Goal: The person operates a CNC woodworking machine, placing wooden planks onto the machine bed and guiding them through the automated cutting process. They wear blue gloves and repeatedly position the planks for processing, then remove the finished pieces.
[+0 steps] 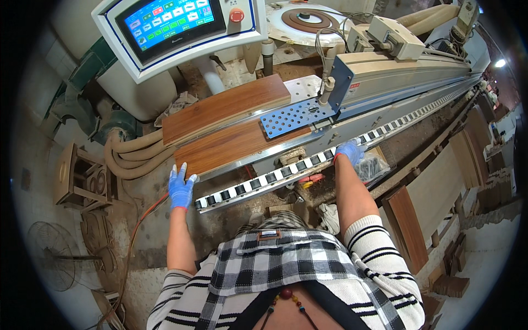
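My left hand (181, 188), in a blue glove with pale fingertips, is spread open against the near left end of a brown wood-grain board (220, 147). That board lies on the machine's bed, its right end beneath a blue perforated plate (294, 117). My right hand (350, 150), also gloved in blue, lies over the long roller rail (269, 178) with its fingers stretched out; part of them is hard to make out. A second wood-grain board (231, 105) sits behind the first, parallel to it.
A control panel (170, 25) with a lit screen and red button (236, 15) stands above. The long machine beam (401, 77) runs to the right. Beige hoses (132, 154) curl at the left, near a wooden stool (82, 176). Stacked boards (404, 228) lean at the right.
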{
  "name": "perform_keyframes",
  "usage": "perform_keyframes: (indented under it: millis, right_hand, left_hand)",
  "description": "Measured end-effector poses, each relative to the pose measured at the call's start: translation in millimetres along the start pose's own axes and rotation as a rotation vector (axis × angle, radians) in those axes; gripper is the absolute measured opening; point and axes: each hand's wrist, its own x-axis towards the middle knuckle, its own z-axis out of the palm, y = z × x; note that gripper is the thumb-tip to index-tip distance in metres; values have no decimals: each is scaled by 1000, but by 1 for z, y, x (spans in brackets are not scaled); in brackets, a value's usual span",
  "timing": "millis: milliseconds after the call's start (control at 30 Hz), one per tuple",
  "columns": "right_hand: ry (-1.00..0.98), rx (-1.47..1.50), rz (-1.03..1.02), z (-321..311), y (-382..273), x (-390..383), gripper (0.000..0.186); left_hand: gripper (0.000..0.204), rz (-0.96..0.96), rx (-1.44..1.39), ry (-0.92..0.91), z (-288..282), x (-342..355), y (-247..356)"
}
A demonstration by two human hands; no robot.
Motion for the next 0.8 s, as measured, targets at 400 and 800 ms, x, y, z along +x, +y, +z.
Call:
perform_keyframes:
  millis: [400, 800]
  right_hand:
    - [0, -36, -12, 0, 0, 0, 57]
    - [-14, -41, -33, 8, 6, 12, 57]
  left_hand:
    - [59, -12, 246, -68, 24, 5, 63]
    - [56, 189, 186, 54, 78, 9, 139]
